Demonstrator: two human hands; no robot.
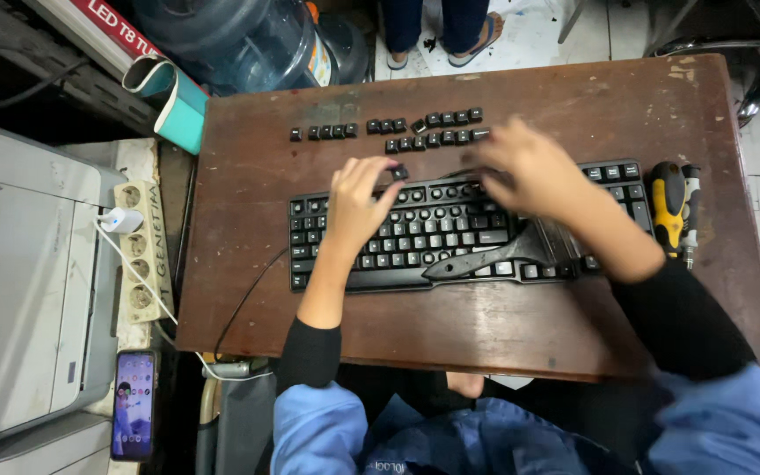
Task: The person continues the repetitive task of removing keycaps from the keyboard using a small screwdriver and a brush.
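Observation:
A black keyboard [398,242] lies on a worn brown wooden table [485,325]. My left hand [358,200] rests over its upper left middle, fingertips pinching a loose black keycap [399,173] at the top row. My right hand [529,167] is blurred above the keyboard's top edge near its middle right; what it holds cannot be made out. Several removed black keycaps [398,130] sit in rows on the table beyond the keyboard. A dark brush [485,257] lies across the keyboard's lower right.
A yellow and black screwdriver [668,207] lies right of the keyboard. A power strip [141,255] with a white charger, a grey printer [19,281] and a phone [134,405] are at the left. A water jug [239,40] and another person's feet [446,35] are beyond the table.

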